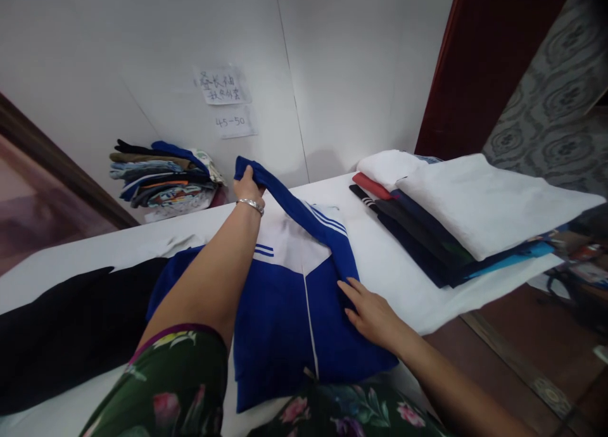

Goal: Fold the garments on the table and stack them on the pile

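The blue-and-white zip-front fabric jacket [275, 316] lies front up on the white tabletop [380, 259], in front of the wearer. The left grip [247, 189] is closed on the cuff end of one raised blue sleeve [287, 201]; the right grip [375, 313] rests, fingers apart, near that sleeve's shoulder end. Judged light, limp, probably smooth and slightly slippery, not fragile; cuff and shoulder seam appear sound holding points. The multicoloured folded-garment pile [166, 174] and white-topped clothing stack [494, 202] sit without visible containers.
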Demonstrator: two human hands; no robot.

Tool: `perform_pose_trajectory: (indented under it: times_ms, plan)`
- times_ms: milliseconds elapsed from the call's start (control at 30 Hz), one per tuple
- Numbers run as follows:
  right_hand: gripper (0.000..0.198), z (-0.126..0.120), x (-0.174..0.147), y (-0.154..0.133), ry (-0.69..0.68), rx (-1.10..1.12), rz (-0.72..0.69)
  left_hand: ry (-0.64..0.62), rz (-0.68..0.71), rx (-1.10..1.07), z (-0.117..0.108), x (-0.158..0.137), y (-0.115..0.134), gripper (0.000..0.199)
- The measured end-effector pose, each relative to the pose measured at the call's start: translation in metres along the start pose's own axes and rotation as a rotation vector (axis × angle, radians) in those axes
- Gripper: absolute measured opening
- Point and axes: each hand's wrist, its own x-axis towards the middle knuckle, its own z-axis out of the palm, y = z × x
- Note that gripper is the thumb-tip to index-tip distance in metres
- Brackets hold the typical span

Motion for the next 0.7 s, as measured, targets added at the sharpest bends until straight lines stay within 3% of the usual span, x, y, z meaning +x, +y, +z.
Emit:
perform_pose_trajectory:
  times_ms: [200,333,433,533,700]
  plan:
    - [0.060,-0.002,0.004,-0.010,-0.137,0.077,-0.015,0.081,-0.003,0.025,-0.046,0.011,-0.002,0.021]
    - [0.055,-0.001,0.003,-0.008,-0.205,0.250,0.009,0.008,-0.009,0.065,-0.060,0.010,-0.001,0.021]
    - [0.052,0.003,0.002,-0.006,-0.181,0.314,0.048,-0.164,0.043,0.116,-0.058,-0.001,0.003,0.025]
    - [0.049,0.006,0.001,-0.003,-0.136,0.401,0.102,-0.405,0.187,0.219,-0.056,-0.031,0.007,0.031]
    - [0.049,0.001,0.012,0.004,-0.048,0.901,0.325,-0.973,0.444,0.696,-0.085,-0.123,-0.008,0.030]
